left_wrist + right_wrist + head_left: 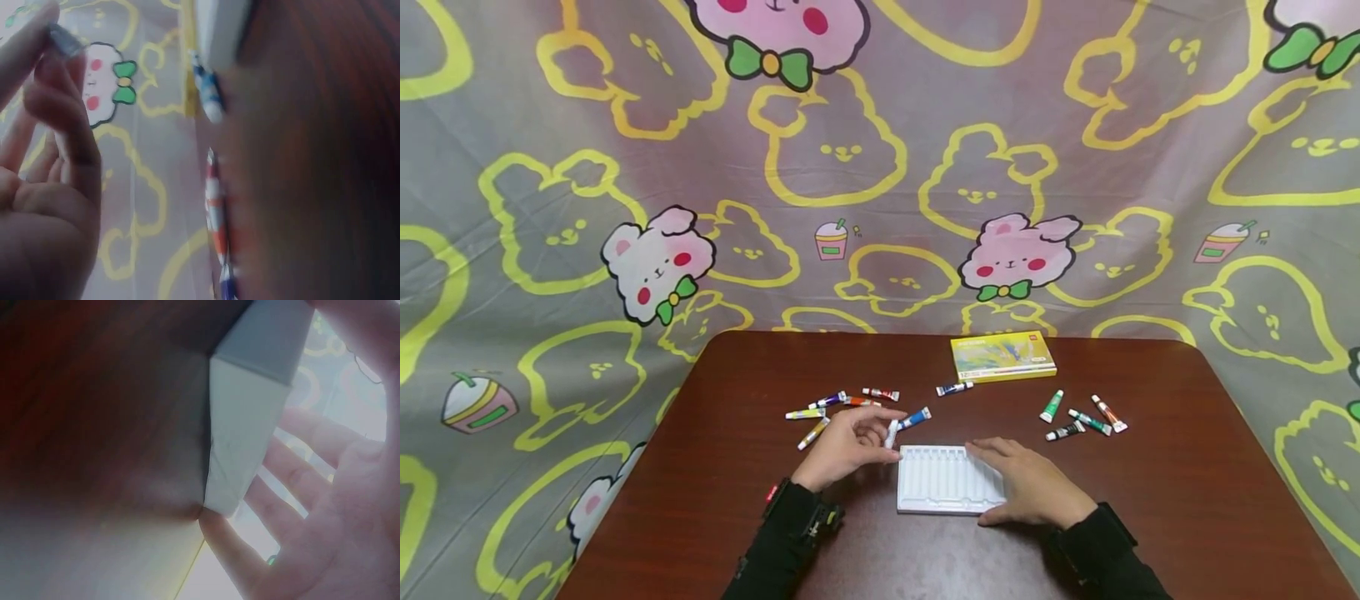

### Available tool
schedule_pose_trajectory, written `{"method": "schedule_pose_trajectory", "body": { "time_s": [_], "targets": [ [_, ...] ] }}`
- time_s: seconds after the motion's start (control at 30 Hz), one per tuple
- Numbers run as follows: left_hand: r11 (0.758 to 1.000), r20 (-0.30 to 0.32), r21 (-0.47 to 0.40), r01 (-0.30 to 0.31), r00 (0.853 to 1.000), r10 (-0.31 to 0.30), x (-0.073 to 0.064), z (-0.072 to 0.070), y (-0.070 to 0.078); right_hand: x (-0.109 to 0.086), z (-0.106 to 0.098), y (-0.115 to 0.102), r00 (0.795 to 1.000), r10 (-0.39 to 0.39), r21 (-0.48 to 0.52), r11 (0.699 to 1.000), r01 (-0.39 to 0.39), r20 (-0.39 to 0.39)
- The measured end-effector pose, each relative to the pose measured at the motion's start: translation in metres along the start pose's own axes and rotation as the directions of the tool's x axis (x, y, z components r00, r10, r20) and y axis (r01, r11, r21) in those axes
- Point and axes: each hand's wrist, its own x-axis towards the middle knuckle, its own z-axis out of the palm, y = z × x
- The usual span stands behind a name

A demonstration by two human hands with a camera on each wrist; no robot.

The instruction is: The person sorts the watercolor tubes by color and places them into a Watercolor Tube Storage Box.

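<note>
My left hand (pixel 853 443) pinches a small white paint tube (pixel 891 434) between thumb and fingertips, just off the tray's left edge. In the left wrist view only a greyish end of that paint tube (pixel 65 40) shows between the fingers. A white plastic tray (pixel 951 505) with parallel slots lies flat on the table. Its right side is held by my right hand (pixel 1033 482), the thumb at the near edge and fingers at the far one. The right wrist view has the tray's pale side wall (pixel 244 431) against the fingers. A blue paint tube (pixel 914 418) lies right behind the left fingertips.
Several coloured tubes, among them a yellow tube (pixel 805 413) and a red tube (pixel 881 394), lie left of centre. Toward the right are a green tube (pixel 1052 406), a black tube (pixel 1065 431) and others. A yellow box (pixel 1003 357) rests at the table's back edge, before a patterned cloth (pixel 880 167).
</note>
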Motion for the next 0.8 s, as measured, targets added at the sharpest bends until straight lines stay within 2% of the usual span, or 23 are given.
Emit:
{"method": "schedule_pose_trajectory", "body": {
  "time_s": [0.13, 0.2, 0.33, 0.4, 0.47, 0.53, 0.7, 0.8],
  "targets": [
    [0.977, -0.047, 0.211, -0.028, 0.998, 0.039, -0.0002, 0.0023, -0.0019, 0.0000, 0.0009, 0.0005, 1.000, 0.001, -0.004, 1.000, -0.001, 0.003],
    [0.971, -0.072, 0.240, -0.013, 0.997, 0.031, -0.0002, 0.0030, -0.0019, 0.0001, 0.0010, 0.0006, 1.000, 0.001, -0.006, 1.000, -0.001, 0.005],
    [0.993, -0.102, 0.108, 0.037, 0.994, -0.026, -0.0001, 0.0034, -0.0020, 0.0002, 0.0005, 0.0004, 1.000, -0.001, -0.007, 1.000, 0.001, 0.005],
    [0.996, -0.120, 0.056, 0.064, 0.991, -0.057, -0.0003, 0.0030, -0.0024, 0.0001, 0.0002, 0.0002, 1.000, 0.000, -0.005, 1.000, 0.000, 0.004],
    [0.996, -0.125, 0.025, 0.087, 0.989, -0.084, -0.0005, 0.0021, -0.0029, -0.0001, 0.0000, 0.0000, 1.000, 0.000, -0.004, 1.000, 0.000, 0.004],
    [0.993, -0.122, 0.030, 0.112, 0.987, -0.107, -0.0010, 0.0011, -0.0027, -0.0003, -0.0001, -0.0001, 1.000, -0.002, -0.005, 1.000, 0.002, 0.003],
    [0.987, -0.031, 0.015, 0.157, 0.987, -0.157, -0.0034, -0.0009, 0.0009, -0.0006, 0.0005, 0.0003, 1.000, -0.007, -0.005, 1.000, 0.007, 0.002],
    [0.988, 0.014, -0.011, 0.153, 0.988, -0.153, -0.0040, -0.0007, 0.0029, -0.0002, 0.0009, 0.0009, 1.000, -0.003, -0.010, 1.000, 0.003, 0.002]
  ]
}}
